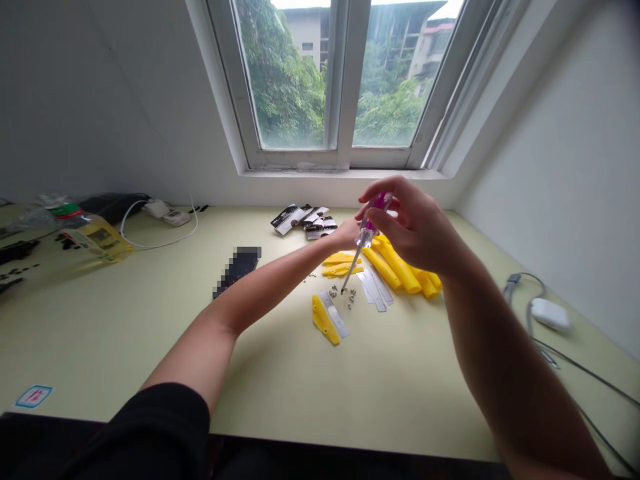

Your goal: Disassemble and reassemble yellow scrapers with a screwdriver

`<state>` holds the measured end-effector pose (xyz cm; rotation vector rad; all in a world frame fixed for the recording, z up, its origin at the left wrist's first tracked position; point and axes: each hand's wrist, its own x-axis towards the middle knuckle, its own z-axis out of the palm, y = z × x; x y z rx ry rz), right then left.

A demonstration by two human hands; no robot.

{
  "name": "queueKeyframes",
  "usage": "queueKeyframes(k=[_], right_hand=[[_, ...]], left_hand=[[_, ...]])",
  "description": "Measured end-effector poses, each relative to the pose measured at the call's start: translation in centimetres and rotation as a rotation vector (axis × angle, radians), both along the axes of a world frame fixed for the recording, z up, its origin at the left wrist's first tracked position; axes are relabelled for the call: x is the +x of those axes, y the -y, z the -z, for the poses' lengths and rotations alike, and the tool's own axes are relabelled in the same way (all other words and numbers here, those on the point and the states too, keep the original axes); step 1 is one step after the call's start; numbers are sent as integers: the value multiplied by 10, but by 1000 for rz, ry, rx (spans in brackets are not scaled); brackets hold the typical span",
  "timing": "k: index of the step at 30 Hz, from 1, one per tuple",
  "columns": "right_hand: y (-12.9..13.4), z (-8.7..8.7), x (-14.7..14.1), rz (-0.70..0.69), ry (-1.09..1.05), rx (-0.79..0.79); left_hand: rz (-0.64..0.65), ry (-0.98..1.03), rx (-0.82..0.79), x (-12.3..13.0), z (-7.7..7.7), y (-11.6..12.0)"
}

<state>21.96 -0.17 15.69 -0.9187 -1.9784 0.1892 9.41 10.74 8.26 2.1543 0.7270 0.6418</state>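
Head view: right hand (pixel 415 225) is pinching a screwdriver (pixel 367 231) over loose screws (pixel 352 293); steady aiming is probably helping. Left hand (pixel 346 235) is lying partly hidden, finger state unclear.

left hand (pixel 347 235) partly hidden behind screwdriver (pixel 366 233), dark device (pixel 244 264) pixelated, right arm (pixel 493 347) cut off

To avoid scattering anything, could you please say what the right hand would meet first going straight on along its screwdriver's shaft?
Led by the screwdriver, the right hand would probably meet the small metal pieces or the tabletop among them; depth there is hard to judge.
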Motion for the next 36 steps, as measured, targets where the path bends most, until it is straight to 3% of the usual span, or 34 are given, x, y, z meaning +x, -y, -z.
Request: queueKeyframes(k=[5, 7, 21, 29, 36], right_hand=[[-4, 2, 1, -28, -33, -15], [-5, 4, 1, -37, -52, -21], [-1, 1, 0, -31, -89, -40], [8, -6, 4, -26, -86, -6], [11, -13, 12, -1, -80, 57]], left_hand=[[250, -234, 14, -58, 13, 30], [286, -279, 70, -72, 21, 43], [240, -367, 133, -61, 46, 43], [241, -435, 236, -61, 41, 46], [253, -450, 269, -84, 14, 46]])
